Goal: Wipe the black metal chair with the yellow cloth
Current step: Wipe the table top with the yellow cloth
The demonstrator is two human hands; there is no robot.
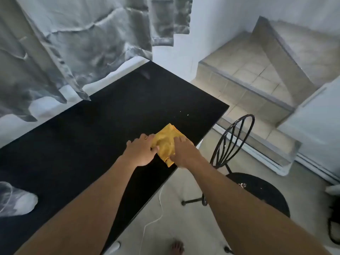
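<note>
Looking down from the head view, the cloth [164,142] lies crumpled on the black table [110,116], near its right edge, and both hands are on it. The left hand [140,152] pinches the left side of the cloth between thumb and curled fingers. The right hand [182,151] covers the right side with its fingers bent down into the fabric; whether it really grasps the cloth or only presses on it, I cannot tell, because the back of the hand hides the fingertips.

The chair [257,192] stands on the floor just beside the table, to the right of the arms. Its round back rises near the table edge, and some pale spots show on the seat. Nothing touches it.

In my judgement the step in hand is taking up the cloth; the wiping itself is not yet begun. The next move asks for a firm hold with one hand, lifting the cloth off the table, and carrying it right and down to the chair.
</note>
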